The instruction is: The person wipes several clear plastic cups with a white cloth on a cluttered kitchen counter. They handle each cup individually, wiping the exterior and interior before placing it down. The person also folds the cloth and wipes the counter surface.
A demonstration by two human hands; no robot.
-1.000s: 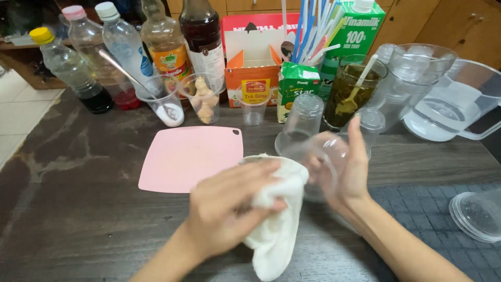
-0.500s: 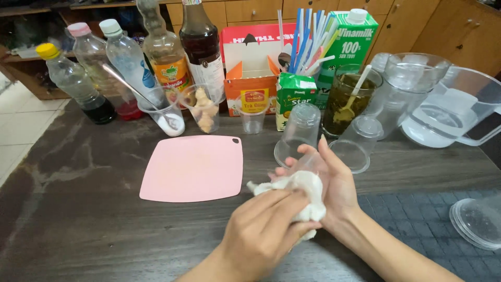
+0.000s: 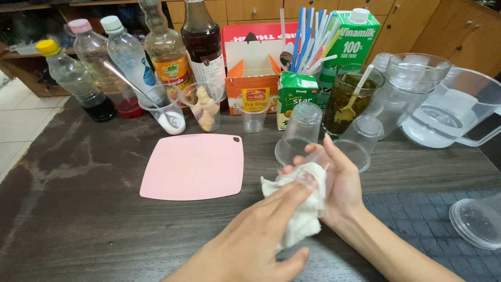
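Hands wiping a clear cup with a white cloth

Both hands are meeting over the near middle of the dark surface [image 3: 78,209]. The right hand [image 3: 342,183] is cradling a clear plastic cup [image 3: 313,162] from the right, its fingers [image 3: 334,151] curling around the cup's side and grasping it. The left hand [image 3: 261,230] is pressing a white cloth [image 3: 305,209] against the cup, with its fingers [image 3: 292,190] lying stretched over the cloth and clamping it there, so most of the cup is sitting hidden behind cloth and fingers.

Just to the left of the hands, a pink cutting mat [image 3: 193,167] is lying flat. Two more clear cups are standing upside down just beyond the hands, one [image 3: 300,133] to the left and one [image 3: 360,141] to the right. Along the far edge, bottles [image 3: 125,57] are standing in a row at the left, beside a cup with a spoon and white powder [image 3: 167,112] and a cup of ginger pieces [image 3: 203,107]. A red and orange box [image 3: 255,68] and a bundle of straws [image 3: 308,36] are standing at the far middle, with a clear pitcher [image 3: 454,109] at the far right. A clear lid [image 3: 477,222] is lying at the near right edge.
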